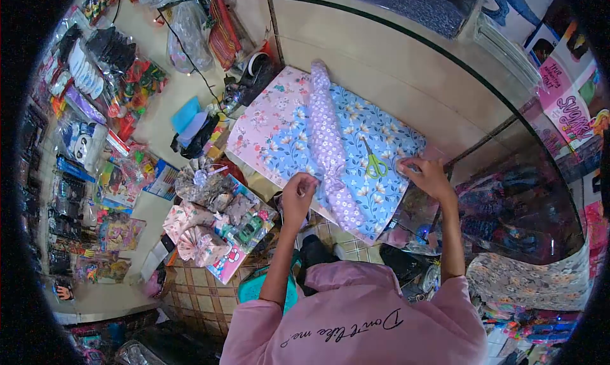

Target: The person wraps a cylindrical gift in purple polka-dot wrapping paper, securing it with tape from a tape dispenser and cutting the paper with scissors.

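A long bundle in purple floral wrapping (327, 133), pinched narrow near both ends, lies across blue floral paper (365, 120). My left hand (300, 188) is beside the bundle's lower part, its fingers curled together; what they hold, if anything, is too small to make out. At the right edge of the blue paper, my right hand (424, 175) has thumb and fingers bent towards each other, and I cannot make out anything between them. Green-handled scissors (375, 163) lie on the paper between the bundle and my right hand.
Pink floral paper (267, 114) covers the left part of the work surface. Left of my left arm are wrapped gifts with bows (197, 231) and small items on a colourful board (222, 273). A glass edge (406, 28) curves behind. Packaged goods (121, 110) hang at left.
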### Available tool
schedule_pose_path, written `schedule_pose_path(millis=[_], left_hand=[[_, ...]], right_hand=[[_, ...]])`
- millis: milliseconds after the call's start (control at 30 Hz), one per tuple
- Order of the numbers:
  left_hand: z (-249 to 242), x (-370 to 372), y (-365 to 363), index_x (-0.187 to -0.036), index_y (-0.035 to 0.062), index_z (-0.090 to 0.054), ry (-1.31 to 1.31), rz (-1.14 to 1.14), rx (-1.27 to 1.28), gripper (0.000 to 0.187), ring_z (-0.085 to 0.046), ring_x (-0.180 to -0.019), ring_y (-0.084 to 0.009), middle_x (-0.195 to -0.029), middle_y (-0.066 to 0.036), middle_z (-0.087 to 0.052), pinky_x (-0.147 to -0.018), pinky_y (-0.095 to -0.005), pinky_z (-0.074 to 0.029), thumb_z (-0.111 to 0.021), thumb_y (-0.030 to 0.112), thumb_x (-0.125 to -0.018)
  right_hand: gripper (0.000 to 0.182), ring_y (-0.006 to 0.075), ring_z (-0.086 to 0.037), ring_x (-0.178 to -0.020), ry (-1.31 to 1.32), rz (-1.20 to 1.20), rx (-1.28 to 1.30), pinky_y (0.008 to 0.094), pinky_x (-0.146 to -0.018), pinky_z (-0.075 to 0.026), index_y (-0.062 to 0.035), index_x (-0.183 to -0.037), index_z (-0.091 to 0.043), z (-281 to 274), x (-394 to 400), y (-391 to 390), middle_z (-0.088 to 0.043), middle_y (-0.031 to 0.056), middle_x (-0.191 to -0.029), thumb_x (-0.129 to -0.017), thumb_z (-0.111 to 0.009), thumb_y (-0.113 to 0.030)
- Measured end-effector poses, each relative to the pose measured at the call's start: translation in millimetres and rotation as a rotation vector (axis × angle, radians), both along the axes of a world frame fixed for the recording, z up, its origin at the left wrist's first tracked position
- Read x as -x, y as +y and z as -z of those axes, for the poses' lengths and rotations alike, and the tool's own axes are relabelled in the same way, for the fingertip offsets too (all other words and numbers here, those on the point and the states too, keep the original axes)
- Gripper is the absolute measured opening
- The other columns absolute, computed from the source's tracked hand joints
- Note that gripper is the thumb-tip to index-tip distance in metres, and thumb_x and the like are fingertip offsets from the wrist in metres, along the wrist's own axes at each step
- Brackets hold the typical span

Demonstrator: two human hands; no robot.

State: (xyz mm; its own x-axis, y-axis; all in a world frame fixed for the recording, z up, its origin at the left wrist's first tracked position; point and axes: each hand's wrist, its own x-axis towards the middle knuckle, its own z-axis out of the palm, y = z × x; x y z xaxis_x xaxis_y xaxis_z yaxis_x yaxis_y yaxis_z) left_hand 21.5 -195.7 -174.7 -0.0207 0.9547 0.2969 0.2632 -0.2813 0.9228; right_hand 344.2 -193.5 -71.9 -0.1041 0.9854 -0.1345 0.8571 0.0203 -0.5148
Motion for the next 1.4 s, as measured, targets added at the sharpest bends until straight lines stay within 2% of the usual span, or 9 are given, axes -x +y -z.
schedule_pose_path(millis=[100, 267, 333, 367, 567, 767, 867, 1100, 1400], left_hand=[[-13.5, -2.8, -4.3, -0.096, 0.0019, -0.058, 0.094, -0.057, -0.118, 0.016, -0.054, -0.069, -0.0179, -0.079, -0.008, -0.058, -0.063, -0.0276, -0.043, -0.057, -0.003, -0.081], [-50.7, -21.1, -18.1, -0.099, 0.0009, -0.061, 0.273, -0.223, -0.129, 0.02, -0.059, -0.068, -0.0274, -0.076, -0.01, -0.062, -0.064, -0.0356, -0.046, -0.057, 0.014, -0.085], [-55.3, -27.8, -19.7, -0.103, -0.0018, -0.06, 0.449, -0.238, 0.0, 0.034, -0.061, -0.066, -0.0299, -0.071, -0.009, -0.063, -0.063, -0.0388, -0.047, -0.057, 0.027, -0.085], [-51.1, -31.8, -13.9, -0.115, -0.0086, -0.052, 0.467, -0.244, 0.045, 0.066, -0.063, -0.061, -0.0313, -0.065, -0.012, -0.063, -0.059, -0.0416, -0.049, -0.059, 0.046, -0.08], [-80.9, -52.6, 5.4, -0.135, -0.0124, -0.018, 0.734, -0.135, 0.216, 0.111, -0.062, -0.06, -0.0348, -0.065, -0.021, -0.061, -0.054, -0.0428, -0.048, -0.066, 0.06, -0.066], [-60.8, -48.1, 6.5, -0.137, -0.012, -0.007, 0.728, -0.042, 0.215, 0.111, -0.061, -0.062, -0.0366, -0.066, -0.022, -0.06, -0.053, -0.0422, -0.048, -0.07, 0.045, -0.065], [-51.9, -34.9, 4.4, -0.138, -0.0091, -0.01, 0.531, -0.032, 0.189, 0.103, -0.06, -0.058, -0.0338, -0.062, -0.02, -0.059, -0.053, -0.0406, -0.048, -0.071, 0.032, -0.066], [4.7, -1.5, 13.6, -0.14, 0.0009, -0.016, -0.017, 0.128, 0.214, 0.085, -0.058, -0.077, -0.0219, -0.09, -0.019, -0.059, -0.067, -0.0323, -0.047, -0.068, 0.018, -0.075], [-28.4, 2.0, 4.0, -0.141, 0.003, -0.017, -0.364, 0.161, 0.588, 0.071, -0.051, -0.086, -0.0149, -0.098, -0.011, -0.055, -0.08, -0.0254, -0.041, -0.056, 0.011, -0.081]], right_hand=[[0.035, 0.0282, -0.06, -0.09, -0.153, -0.017, -0.116, 0.0499, -0.091, -0.028, -0.0134, -0.099, -0.068, 7.2, -1.6, -2.6, -0.067, 0.0091, -0.092, -0.086, -0.055, -0.043], [0.035, 0.0307, -0.061, -0.091, -0.023, -0.033, -0.084, 0.0499, -0.094, -0.031, -0.0134, -0.1, -0.067, 9.5, -4.7, -3.7, -0.066, 0.013, -0.095, -0.086, -0.054, -0.042], [0.035, 0.0305, -0.061, -0.089, 0.043, -0.043, -0.083, 0.0493, -0.094, -0.03, -0.0127, -0.099, -0.067, 4.9, -4.0, -4.1, -0.065, 0.0143, -0.092, -0.086, -0.054, -0.042], [0.036, 0.0287, -0.061, -0.085, 0.054, -0.041, -0.097, 0.0476, -0.091, -0.03, -0.0118, -0.098, -0.068, 2.0, -1.8, -5.1, -0.066, 0.0132, -0.089, -0.085, -0.054, -0.043], [0.031, 0.0267, -0.06, -0.075, -0.066, -0.073, -0.172, 0.0371, -0.077, -0.039, -0.0088, -0.1, -0.066, 8.5, -8.5, -2.9, -0.065, 0.0142, -0.079, -0.084, -0.06, -0.034], [0.024, 0.0259, -0.058, -0.083, 0.091, -0.138, -0.269, 0.0327, -0.075, -0.044, -0.0082, -0.108, -0.062, 11.8, -6.9, -0.8, -0.063, 0.014, -0.091, -0.087, -0.056, -0.018], [0.022, 0.0295, -0.056, -0.094, 0.099, -0.169, -0.298, 0.0361, -0.08, -0.045, -0.0103, -0.107, -0.063, 16.2, -2.9, 2.5, -0.058, 0.0163, -0.099, -0.088, -0.053, -0.016], [0.021, 0.0301, -0.055, -0.097, 0.183, -0.31, -0.403, 0.0376, -0.084, -0.044, -0.0104, -0.106, -0.064, 25.7, 2.3, 18.0, -0.056, 0.0152, -0.101, -0.089, -0.052, -0.015], [0.024, 0.0099, -0.058, -0.079, 0.585, -0.439, -0.011, 0.0251, -0.071, -0.046, -0.0025, -0.111, -0.06, 18.0, 8.2, 40.3, -0.063, 0.0045, -0.089, -0.093, -0.048, -0.01]])
